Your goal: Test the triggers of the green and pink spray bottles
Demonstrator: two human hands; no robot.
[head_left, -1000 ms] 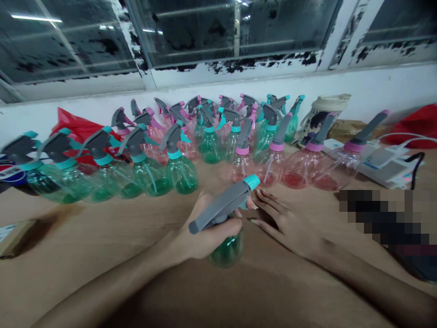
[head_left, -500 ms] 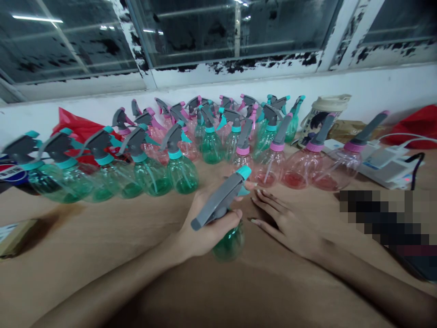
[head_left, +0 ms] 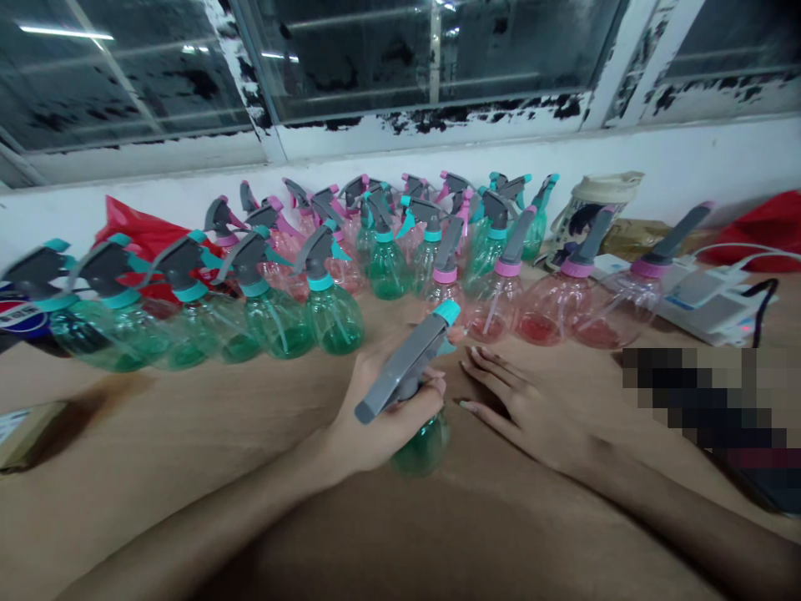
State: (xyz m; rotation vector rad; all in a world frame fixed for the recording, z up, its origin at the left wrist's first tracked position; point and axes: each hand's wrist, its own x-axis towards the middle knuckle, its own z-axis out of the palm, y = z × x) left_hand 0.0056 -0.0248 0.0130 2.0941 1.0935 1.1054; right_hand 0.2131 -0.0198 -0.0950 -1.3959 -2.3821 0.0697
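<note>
- Green plastic spray bottle: this one is in your left hand. It is tilted, and it sits over the tan tabletop, in front of the rows of other bottles. You can't tell if its bottom touches the top.
- Your left fingers are curled and pressed shut around the bottle, just under its grey sprayer head. The teal nozzle tip points up and away from you.
- Your right hand lies flat on the tabletop with its fingers spread. It holds nothing, and its fingertips are near the sprayer head.
- Just past your hands stand many more spray bottles. Green ones with teal collars, like the one at, are on the left. Pink ones with pink collars, like the one at, are on the right.
- Behind them is a white wall, and above it is a window with peeling paint.
- Red plastic bags lie on the left and right.
- A cup with a cartoon picture stands at the back on the right.
- A white box with cords sits on the right, near a blurred patch too hidden to tell.
</note>
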